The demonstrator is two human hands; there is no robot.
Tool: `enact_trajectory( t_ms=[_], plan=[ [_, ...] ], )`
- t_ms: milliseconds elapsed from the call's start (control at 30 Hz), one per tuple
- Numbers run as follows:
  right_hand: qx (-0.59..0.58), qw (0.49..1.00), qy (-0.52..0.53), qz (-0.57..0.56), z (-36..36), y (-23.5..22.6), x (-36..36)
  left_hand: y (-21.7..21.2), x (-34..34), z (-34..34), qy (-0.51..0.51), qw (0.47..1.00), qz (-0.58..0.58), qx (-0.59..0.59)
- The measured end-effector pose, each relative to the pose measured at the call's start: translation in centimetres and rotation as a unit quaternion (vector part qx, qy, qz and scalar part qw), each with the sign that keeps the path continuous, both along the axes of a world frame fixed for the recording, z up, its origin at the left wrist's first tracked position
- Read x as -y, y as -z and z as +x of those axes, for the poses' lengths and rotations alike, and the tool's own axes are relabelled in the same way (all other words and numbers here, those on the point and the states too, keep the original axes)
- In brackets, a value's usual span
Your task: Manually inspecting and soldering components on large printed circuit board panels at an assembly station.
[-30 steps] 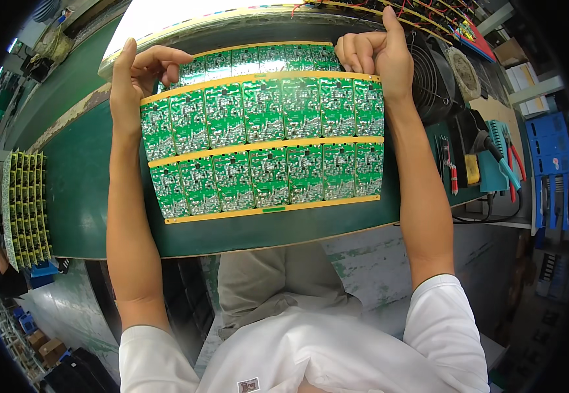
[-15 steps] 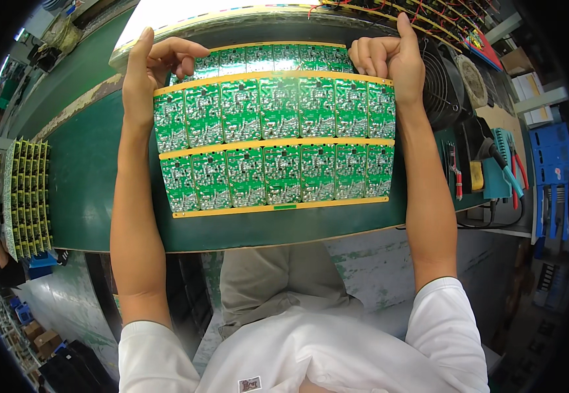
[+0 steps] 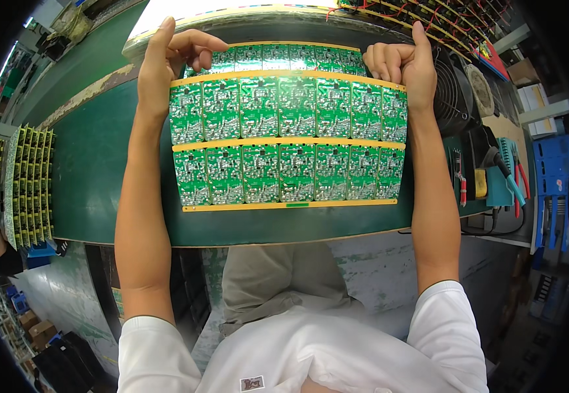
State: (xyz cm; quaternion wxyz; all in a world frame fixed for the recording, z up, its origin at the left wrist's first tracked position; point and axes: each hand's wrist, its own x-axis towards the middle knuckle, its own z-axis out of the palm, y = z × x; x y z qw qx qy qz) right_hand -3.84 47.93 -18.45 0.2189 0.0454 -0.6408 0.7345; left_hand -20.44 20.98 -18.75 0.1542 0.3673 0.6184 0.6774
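**Shifted right in view since a second ago: circuit panel (image 3: pixel 289 142), left hand (image 3: pixel 159 69), right hand (image 3: pixel 417 72) and bench (image 3: pixel 94 177) alike**

Little sign of change in the spacing among them; perhaps mostly a turn of the head.

Nearest, grey trousers (image 3: pixel 284 281) and white sleeves (image 3: pixel 438 321), then the front edge of the green bench. Just past that edge, between the forearms (image 3: pixel 142 216), the panel: two rows of green boards, framed and split by yellow strips (image 3: pixel 232 207), with solder-dotted face toward the camera. Cannot tell whether flat on the bench or propped up at the far side. Right of the right forearm, red-handled tools (image 3: pixel 463 188) beside a yellow block (image 3: pixel 480 185).

Likely light for such breadth and fairly stiff, but prone to flex or crack along the seams, with fragile small parts and prickly solder joints. Best taken by the yellow strips or outer side edges, using both hands, well off the components.

At the far corners, one hand to each side, half curled, with thumb raised clear. Close against the side edges near the heel of each palm; cannot tell whether gripping anything.

Just beyond, a shinier row of green boards (image 3: pixel 324 60); to the right, a black fan (image 3: pixel 451 85). Farthest, a bright white sheet (image 3: pixel 232 13) and red-wired boards (image 3: pixel 441 19).
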Motion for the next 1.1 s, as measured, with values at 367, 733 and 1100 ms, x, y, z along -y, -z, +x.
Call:
enact_trajectory(
  t_ms=[367,733,1100],
  plan=[
    [-0.003,1.0,-0.015,0.005,-0.1,0.5,-0.8,-0.2,0.1,0.0,0.005,1.0,-0.006,-0.004],
    [0.004,1.0,-0.019,-0.004,0.0,0.4,-0.9,-0.1,0.1,0.0,0.006,1.0,0.002,-0.005],
    [-0.003,1.0,-0.016,0.003,0.0,0.3,-0.8,-1.1,-0.1,1.1,-0.019,1.0,-0.017,0.016]
  ],
)
